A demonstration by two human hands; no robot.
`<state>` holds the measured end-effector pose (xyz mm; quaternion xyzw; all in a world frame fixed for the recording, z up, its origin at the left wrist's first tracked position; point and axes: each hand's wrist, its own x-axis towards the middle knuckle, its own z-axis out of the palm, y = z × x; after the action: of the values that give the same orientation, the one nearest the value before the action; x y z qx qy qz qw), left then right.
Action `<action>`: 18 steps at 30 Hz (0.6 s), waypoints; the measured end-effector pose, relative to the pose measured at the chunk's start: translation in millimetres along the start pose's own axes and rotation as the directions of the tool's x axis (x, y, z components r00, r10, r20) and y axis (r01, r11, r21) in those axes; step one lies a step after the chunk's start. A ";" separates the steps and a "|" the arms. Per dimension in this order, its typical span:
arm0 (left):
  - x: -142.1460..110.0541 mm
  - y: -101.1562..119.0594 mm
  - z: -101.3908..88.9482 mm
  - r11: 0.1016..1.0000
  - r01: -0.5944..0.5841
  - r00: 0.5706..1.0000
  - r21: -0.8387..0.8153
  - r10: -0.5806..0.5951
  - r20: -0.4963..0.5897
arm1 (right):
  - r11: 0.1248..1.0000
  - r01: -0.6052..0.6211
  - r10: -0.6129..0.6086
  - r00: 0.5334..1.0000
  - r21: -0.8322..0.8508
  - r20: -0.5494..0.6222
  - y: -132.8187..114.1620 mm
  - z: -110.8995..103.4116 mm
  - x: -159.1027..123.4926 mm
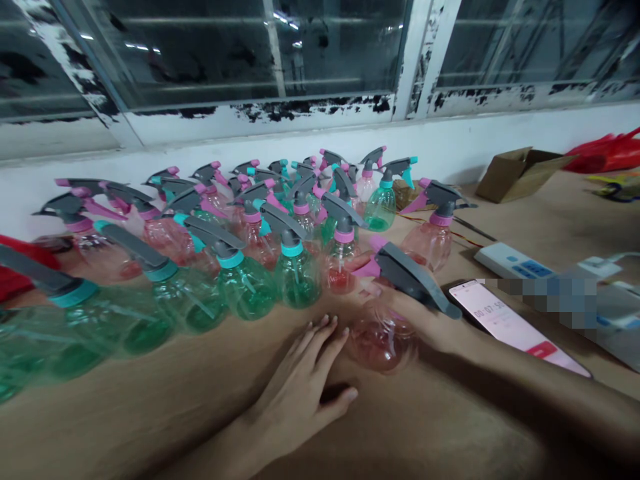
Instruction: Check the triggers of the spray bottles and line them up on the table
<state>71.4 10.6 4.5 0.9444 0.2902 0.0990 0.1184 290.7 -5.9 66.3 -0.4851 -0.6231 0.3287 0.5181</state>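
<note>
A pink spray bottle (383,337) with a grey trigger head and pink collar stands at the front of the table. My right hand (425,320) is wrapped round its neck from the right side, mostly hidden behind the grey head. My left hand (303,380) lies flat on the table (150,413) just left of the bottle, fingers stretched out and holding nothing. Behind them stand several green and pink spray bottles (295,267) in rows, reaching back to the white wall.
A phone (515,327) showing a timer lies on the table to the right of the bottle. Farther right are a white power strip (515,261), a grey box and an open cardboard box (520,173). Windows run along the back.
</note>
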 end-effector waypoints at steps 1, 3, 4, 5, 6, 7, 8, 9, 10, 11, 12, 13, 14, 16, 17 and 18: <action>-0.1 -0.2 0.4 1.000 -0.003 1.000 0.004 0.003 0.000 | 1.000 -0.015 0.015 1.000 0.012 0.003 -1.0 0.0 0.0; -0.4 -0.7 1.2 1.000 -0.008 1.000 0.009 0.008 -0.008 | 0.998 -0.046 0.046 0.999 0.040 0.014 -1.9 0.0 -0.1; -0.5 -0.8 1.4 1.000 -0.008 1.000 0.009 0.008 -0.010 | 0.997 -0.051 0.051 0.999 0.049 0.016 -1.8 -0.1 -0.1; -0.5 -1.0 1.5 1.000 -0.009 1.000 0.007 0.009 -0.012 | 0.997 -0.054 0.053 0.998 0.057 0.015 -1.2 -0.2 -0.1; -0.5 -1.0 1.5 1.000 -0.010 1.000 0.004 0.010 -0.012 | 0.996 -0.055 0.054 0.998 0.064 0.015 -0.3 -0.4 -0.1; -0.4 -0.9 1.3 1.000 -0.013 1.000 0.002 0.013 -0.011 | 0.996 -0.055 0.054 0.998 0.070 0.015 0.6 -0.5 0.0; -0.2 -0.8 1.0 1.000 -0.013 1.000 0.002 0.013 -0.010 | 0.996 -0.057 0.056 0.998 0.075 0.016 1.6 -0.6 0.1; 0.0 -0.6 0.7 1.000 -0.014 1.000 0.003 0.014 -0.008 | 0.995 -0.062 0.061 0.998 0.081 0.019 2.5 -0.7 0.2; 0.2 -0.4 0.5 1.000 -0.014 1.000 0.004 0.014 -0.009 | 0.994 -0.069 0.068 0.997 0.088 0.024 3.1 -0.6 0.5; 0.4 -0.3 0.4 1.000 -0.012 1.000 0.004 0.012 -0.009 | 0.992 -0.078 0.075 0.997 0.095 0.028 3.5 -0.5 0.7; 0.5 -0.3 0.4 1.000 -0.012 1.000 0.003 0.012 -0.012 | 0.991 -0.084 0.082 0.996 0.104 0.028 3.6 -0.4 0.9; 0.5 -0.5 0.7 1.000 -0.012 1.000 0.000 0.012 -0.017 | 0.990 -0.089 0.087 0.996 0.112 0.027 3.6 -0.3 1.1; 0.4 -0.7 1.0 1.000 -0.012 1.000 -0.003 0.012 -0.021 | 0.989 -0.093 0.091 0.996 0.119 0.026 3.5 -0.1 1.3; 0.0 -1.5 1.9 1.000 -0.011 1.000 -0.006 0.010 -0.026 | 0.987 -0.101 0.099 0.995 0.125 0.023 3.8 0.0 1.2; -0.2 -1.8 2.3 1.000 -0.010 1.000 -0.006 0.010 -0.027 | 0.987 -0.108 0.106 0.994 0.122 0.020 4.4 -0.1 0.9; -0.4 -2.0 2.4 1.000 -0.010 1.000 -0.005 0.010 -0.026 | 0.987 -0.113 0.112 0.994 0.117 0.016 5.2 -0.3 0.6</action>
<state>70.6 11.5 1.6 0.9442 0.2866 0.1128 0.1166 292.3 -3.8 61.8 -0.4866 -0.5765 0.3958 0.5235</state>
